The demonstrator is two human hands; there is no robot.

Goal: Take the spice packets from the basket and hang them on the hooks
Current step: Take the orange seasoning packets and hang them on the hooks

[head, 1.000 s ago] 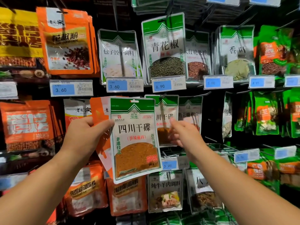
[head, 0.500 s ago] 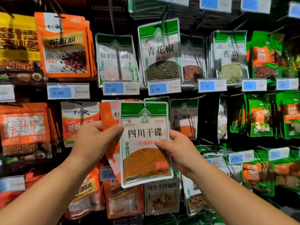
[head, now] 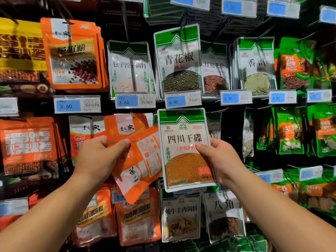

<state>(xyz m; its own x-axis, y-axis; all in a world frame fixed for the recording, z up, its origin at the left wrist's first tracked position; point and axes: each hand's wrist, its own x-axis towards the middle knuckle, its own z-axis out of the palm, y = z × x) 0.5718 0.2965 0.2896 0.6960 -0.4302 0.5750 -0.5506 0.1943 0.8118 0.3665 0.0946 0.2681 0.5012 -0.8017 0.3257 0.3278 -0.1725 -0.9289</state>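
Clearly: right hand [head: 218,160] pinches glossy flat green packet [head: 183,151]; left hand [head: 96,159] grips orange pouches [head: 141,160], maybe two.

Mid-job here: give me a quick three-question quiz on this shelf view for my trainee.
1. True or false: the right hand holds the green-topped packet by its right edge.
2. What does the left hand hold? A) orange packets B) a yellow packet C) nothing
3. Fill in: the price tag just above the held green-topped packet reads ___.
Key: 1 true; 2 A; 3 6.90
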